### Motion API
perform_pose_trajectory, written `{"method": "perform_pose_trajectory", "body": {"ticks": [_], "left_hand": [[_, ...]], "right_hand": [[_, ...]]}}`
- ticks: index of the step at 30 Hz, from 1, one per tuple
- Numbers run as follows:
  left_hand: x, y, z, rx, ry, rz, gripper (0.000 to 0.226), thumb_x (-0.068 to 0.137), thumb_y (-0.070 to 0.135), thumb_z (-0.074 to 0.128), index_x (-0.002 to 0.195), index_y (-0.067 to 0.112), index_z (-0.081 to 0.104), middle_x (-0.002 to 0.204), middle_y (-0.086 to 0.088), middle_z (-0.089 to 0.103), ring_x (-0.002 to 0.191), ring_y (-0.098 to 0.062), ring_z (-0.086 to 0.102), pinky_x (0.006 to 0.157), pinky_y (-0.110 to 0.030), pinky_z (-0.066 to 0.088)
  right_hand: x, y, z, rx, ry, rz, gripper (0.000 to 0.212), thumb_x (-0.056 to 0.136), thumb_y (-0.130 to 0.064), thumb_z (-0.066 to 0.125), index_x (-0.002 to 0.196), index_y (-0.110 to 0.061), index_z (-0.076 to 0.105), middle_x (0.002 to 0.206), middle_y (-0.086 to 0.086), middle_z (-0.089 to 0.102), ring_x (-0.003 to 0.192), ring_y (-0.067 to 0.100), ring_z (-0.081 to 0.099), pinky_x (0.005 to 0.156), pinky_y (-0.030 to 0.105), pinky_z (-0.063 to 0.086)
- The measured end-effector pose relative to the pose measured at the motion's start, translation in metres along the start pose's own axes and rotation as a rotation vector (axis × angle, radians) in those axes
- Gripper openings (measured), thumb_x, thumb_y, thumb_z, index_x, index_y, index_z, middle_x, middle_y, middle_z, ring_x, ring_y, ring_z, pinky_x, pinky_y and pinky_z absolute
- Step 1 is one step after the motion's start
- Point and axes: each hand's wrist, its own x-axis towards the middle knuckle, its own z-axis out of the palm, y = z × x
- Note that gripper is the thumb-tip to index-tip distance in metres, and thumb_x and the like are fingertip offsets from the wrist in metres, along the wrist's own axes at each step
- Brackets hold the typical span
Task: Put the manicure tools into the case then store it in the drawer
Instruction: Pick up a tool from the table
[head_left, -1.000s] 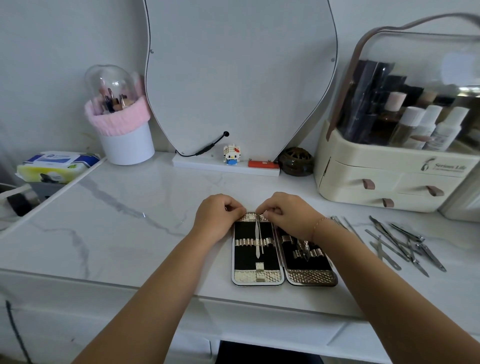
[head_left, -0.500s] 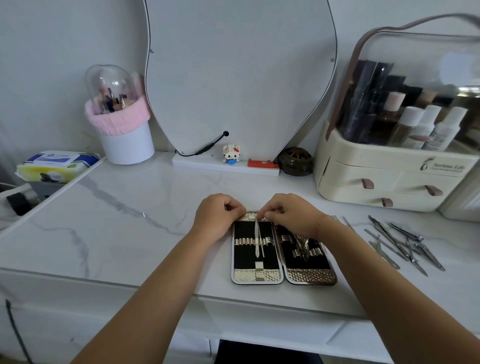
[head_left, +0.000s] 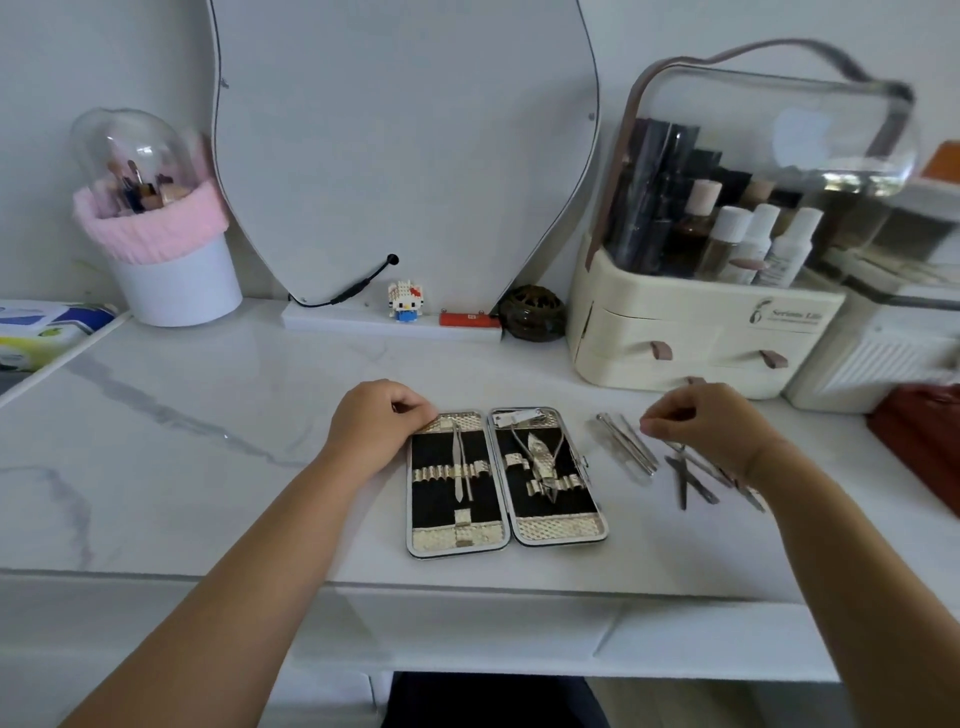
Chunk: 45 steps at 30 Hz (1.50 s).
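The manicure case lies open and flat near the front edge of the marble table. A slim metal tool is strapped in its left half. Its right half holds nippers and a nail clipper. My left hand has its fingers curled on the case's top-left corner. My right hand hovers with curled fingers over the several loose metal tools lying right of the case. Whether it pinches one is hidden.
A cream cosmetics organizer with small drawers stands at the back right, and a dark red object lies beside it. Behind the case stand a mirror, a small figurine and a dark round pot. A brush holder stands back left.
My right hand left the top of the case and moved right to the loose tools. The slim tool now sits strapped in the left half. My left hand stayed put.
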Motion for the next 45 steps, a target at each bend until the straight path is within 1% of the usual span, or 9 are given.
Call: {"method": "perform_pose_trajectory", "body": {"ticks": [6, 10, 12, 17, 21, 24, 26, 30, 45], "left_hand": [[-0.003, 0.001, 0.0, 0.008, 0.0, -0.013, 0.006, 0.08, 0.028, 0.072, 0.08, 0.022, 0.072, 0.083, 0.009, 0.068, 0.083, -0.009, 0.059, 0.073, -0.025, 0.04], [-0.003, 0.001, 0.0, -0.006, 0.006, -0.023, 0.008, 0.08, 0.028, 0.072, 0.081, 0.02, 0.073, 0.085, 0.007, 0.069, 0.083, -0.01, 0.06, 0.074, -0.026, 0.041], [-0.003, 0.001, 0.0, -0.006, 0.004, -0.025, 0.008, 0.08, 0.028, 0.072, 0.081, 0.02, 0.073, 0.085, 0.007, 0.069, 0.083, -0.009, 0.06, 0.072, -0.024, 0.041], [-0.002, 0.001, 0.0, -0.007, 0.001, -0.031, 0.008, 0.08, 0.028, 0.072, 0.081, 0.021, 0.073, 0.084, 0.009, 0.068, 0.08, -0.005, 0.058, 0.064, -0.018, 0.038], [-0.002, 0.001, 0.0, -0.001, 0.0, -0.028, 0.007, 0.08, 0.029, 0.072, 0.08, 0.022, 0.073, 0.083, 0.01, 0.068, 0.078, -0.003, 0.057, 0.062, -0.017, 0.037], [-0.002, 0.001, 0.0, 0.0, -0.003, -0.031, 0.006, 0.081, 0.029, 0.071, 0.08, 0.023, 0.073, 0.083, 0.012, 0.068, 0.078, -0.002, 0.057, 0.063, -0.016, 0.037], [-0.001, 0.001, 0.0, 0.001, -0.006, -0.031, 0.007, 0.081, 0.029, 0.071, 0.08, 0.022, 0.073, 0.084, 0.012, 0.068, 0.079, -0.002, 0.057, 0.063, -0.017, 0.037], [-0.001, 0.001, 0.001, -0.007, -0.007, -0.04, 0.008, 0.08, 0.03, 0.072, 0.08, 0.022, 0.073, 0.082, 0.012, 0.068, 0.077, -0.002, 0.057, 0.062, -0.017, 0.037], [-0.001, 0.002, 0.0, -0.01, -0.006, -0.048, 0.008, 0.08, 0.03, 0.072, 0.079, 0.021, 0.073, 0.08, 0.012, 0.067, 0.076, -0.002, 0.057, 0.063, -0.019, 0.038]], "right_hand": [[0.004, 0.008, 0.012, -0.102, 0.066, 0.103, 0.014, 0.078, -0.029, 0.072, 0.072, -0.018, 0.068, 0.069, -0.003, 0.064, 0.069, 0.015, 0.058, 0.067, 0.028, 0.049], [0.016, -0.002, 0.018, -0.123, 0.044, 0.159, 0.024, 0.077, -0.029, 0.073, 0.059, -0.022, 0.059, 0.063, -0.004, 0.058, 0.06, 0.009, 0.051, 0.057, 0.024, 0.041], [0.019, -0.007, 0.017, -0.122, 0.012, 0.192, 0.024, 0.079, -0.024, 0.072, 0.058, -0.02, 0.06, 0.063, -0.003, 0.056, 0.057, 0.01, 0.049, 0.064, 0.024, 0.041], [0.023, -0.012, 0.014, -0.206, -0.071, 0.209, 0.016, 0.083, -0.021, 0.067, 0.071, -0.01, 0.071, 0.056, -0.001, 0.046, 0.08, 0.017, 0.044, 0.077, 0.023, 0.044], [0.029, -0.009, 0.016, -0.27, -0.142, 0.2, 0.048, 0.087, -0.02, 0.06, 0.044, -0.014, 0.04, 0.042, -0.003, 0.033, 0.053, 0.017, 0.035, 0.06, 0.028, 0.038], [0.03, -0.001, 0.012, -0.229, -0.109, 0.144, 0.036, 0.089, -0.019, 0.054, 0.056, -0.005, 0.053, 0.053, 0.005, 0.054, 0.063, 0.016, 0.04, 0.066, 0.027, 0.036], [0.028, -0.002, 0.007, 0.007, -0.049, 0.102, 0.026, 0.088, -0.016, 0.056, 0.066, -0.005, 0.064, 0.06, -0.001, 0.066, 0.071, 0.019, 0.047, 0.066, 0.027, 0.04], [0.013, -0.027, 0.012, 0.601, -0.125, 0.041, 0.011, 0.085, 0.001, 0.061, 0.094, -0.004, 0.063, 0.068, 0.01, 0.066, 0.046, 0.007, 0.053, 0.046, 0.015, 0.045], [0.009, -0.051, 0.056, 0.437, 0.008, 0.033, 0.013, 0.083, -0.005, 0.065, 0.095, -0.005, 0.06, 0.053, 0.002, 0.064, 0.041, 0.009, 0.057, 0.052, 0.021, 0.051]]}}
